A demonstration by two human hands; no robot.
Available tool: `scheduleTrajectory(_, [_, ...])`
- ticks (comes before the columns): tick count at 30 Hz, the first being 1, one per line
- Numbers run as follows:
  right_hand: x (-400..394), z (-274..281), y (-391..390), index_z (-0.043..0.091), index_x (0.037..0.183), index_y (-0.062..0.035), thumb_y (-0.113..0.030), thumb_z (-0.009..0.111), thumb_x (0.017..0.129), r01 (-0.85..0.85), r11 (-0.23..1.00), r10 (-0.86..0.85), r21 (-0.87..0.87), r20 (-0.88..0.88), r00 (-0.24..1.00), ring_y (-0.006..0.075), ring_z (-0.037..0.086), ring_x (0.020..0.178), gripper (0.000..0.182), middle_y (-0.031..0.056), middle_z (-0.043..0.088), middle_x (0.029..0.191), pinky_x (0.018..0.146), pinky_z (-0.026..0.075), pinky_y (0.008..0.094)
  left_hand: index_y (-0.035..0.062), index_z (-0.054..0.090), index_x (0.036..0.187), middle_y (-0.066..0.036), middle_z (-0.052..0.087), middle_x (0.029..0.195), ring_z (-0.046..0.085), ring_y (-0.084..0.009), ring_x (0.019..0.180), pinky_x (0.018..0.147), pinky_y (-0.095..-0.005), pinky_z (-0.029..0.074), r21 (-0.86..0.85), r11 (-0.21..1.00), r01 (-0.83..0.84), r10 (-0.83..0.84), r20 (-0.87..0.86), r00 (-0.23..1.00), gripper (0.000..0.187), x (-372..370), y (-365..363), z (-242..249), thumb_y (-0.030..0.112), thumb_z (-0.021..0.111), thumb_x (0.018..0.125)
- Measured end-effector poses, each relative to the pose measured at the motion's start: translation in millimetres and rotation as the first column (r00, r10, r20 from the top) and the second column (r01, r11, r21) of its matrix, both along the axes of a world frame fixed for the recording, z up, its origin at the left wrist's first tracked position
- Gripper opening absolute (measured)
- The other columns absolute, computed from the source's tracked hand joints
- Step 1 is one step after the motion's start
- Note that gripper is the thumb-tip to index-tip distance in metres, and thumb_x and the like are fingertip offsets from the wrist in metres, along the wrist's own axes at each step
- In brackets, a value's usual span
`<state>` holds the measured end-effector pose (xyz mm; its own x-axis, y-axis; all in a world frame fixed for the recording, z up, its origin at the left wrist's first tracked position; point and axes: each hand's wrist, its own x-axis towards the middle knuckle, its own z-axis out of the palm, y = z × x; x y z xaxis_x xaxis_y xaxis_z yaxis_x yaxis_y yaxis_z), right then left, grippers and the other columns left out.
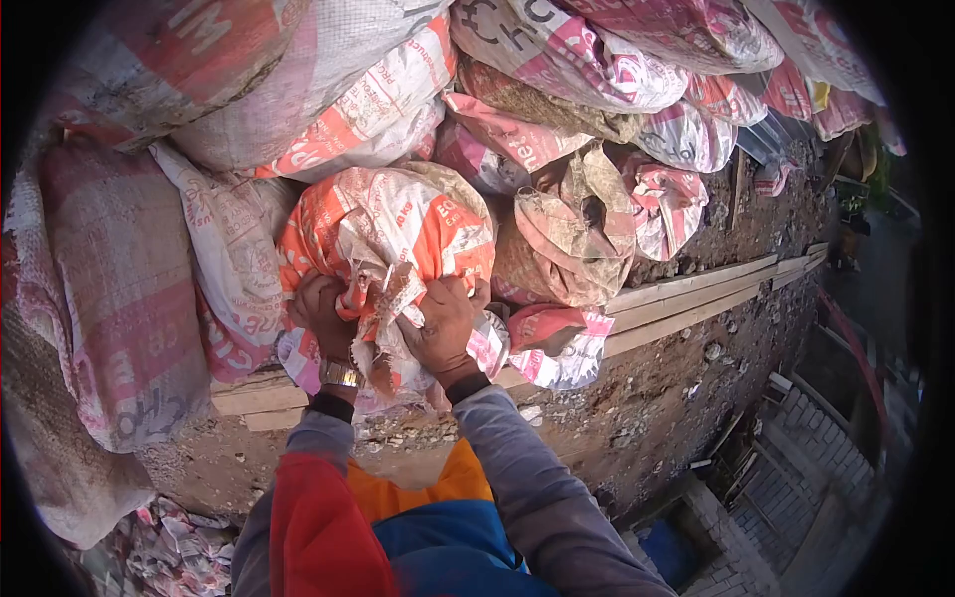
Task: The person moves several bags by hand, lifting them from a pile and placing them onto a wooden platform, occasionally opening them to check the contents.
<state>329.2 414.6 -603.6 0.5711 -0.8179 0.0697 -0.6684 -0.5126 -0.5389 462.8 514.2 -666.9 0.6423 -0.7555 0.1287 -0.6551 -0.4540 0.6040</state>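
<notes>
In the head view, the wooden planks (pixel 686 298) made a pale edge along the foot of the stacked sacks (pixel 124 289), and bare earth (pixel 617 398) ran below them, giving open room on the near side and toward the lower right. Past the earth, at lower right, lay blockwork (pixel 806 448) and a blue patch (pixel 668 549).

Two hands showed, along with one wristwatch (pixel 341 374) on the left wrist. One orange-and-white sack (pixel 398 214) lay between and beyond the hands, in the middle of the view, in front of the stack. The full number of sacks could not be told, as they overlapped and ran into the dark rim.

The left hand (pixel 323 310) was closed on the left side of the orange-and-white sack's bunched cloth, its fingers curled and partly hidden. The right hand (pixel 445 323) was closed on the right side of the same cloth, fingers bent, and loose, frayed folds hung between the two.

Sacks hemmed in the far side and the left. Just to the right, a brown, dusty sack (pixel 567 234) with a crumpled top stood in the way, with a pink-and-white sack piece (pixel 582 360) lying over the planks below it.
</notes>
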Motion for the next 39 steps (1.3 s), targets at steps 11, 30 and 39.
scheduleTrajectory(11, [-31, 1, -8, 0.063, 0.068, -0.0082, -0.039, 0.064, 0.080, 0.074, 0.992, -0.109, 0.100, 0.409, 0.906, 0.0221, 0.056, 0.075, 0.033, 0.0036, 0.058, 0.068, 0.092, 0.032, 0.0453, 0.0110, 0.059, 0.108, -0.005, 0.061, 0.100, 0.056, -0.0278, 0.098, 0.085, -0.0438, 0.041, 0.186, 0.943, 0.276, -0.316, 0.239, 0.918, 0.037, 30, 1, 19, 0.035, 0.064, 0.080])
scheduleTrajectory(30, [-78, -40, -28, 0.056, 0.076, -0.0010, -0.008, 0.067, 0.074, 0.356, 0.934, -0.318, 0.003, 0.458, 0.830, 0.0366, 0.050, 0.074, 0.014, 0.0158, 0.053, 0.073, 0.071, 0.038, 0.0440, 0.0041, 0.061, 0.089, -0.007, 0.057, 0.086, 0.049, -0.0238, 0.090, 0.081, -0.0352, 0.037, -0.045, 0.993, 0.108, -0.106, 0.032, 0.994, 0.023, -75, -44, -10, 0.020, 0.062, 0.072])
scheduleTrajectory(39, [-61, -41, -42, 0.061, 0.080, -0.0040, -0.008, 0.064, 0.076, 0.336, 0.934, -0.260, -0.118, 0.417, 0.871, 0.0345, 0.051, 0.071, 0.007, 0.0131, 0.056, 0.073, 0.069, 0.038, 0.0429, 0.0070, 0.061, 0.083, -0.008, 0.056, 0.082, 0.048, -0.0286, 0.088, 0.079, -0.0401, 0.033, -0.238, 0.963, 0.129, -0.107, 0.100, 0.989, 0.024, -68, -72, 23, 0.029, 0.063, 0.073])
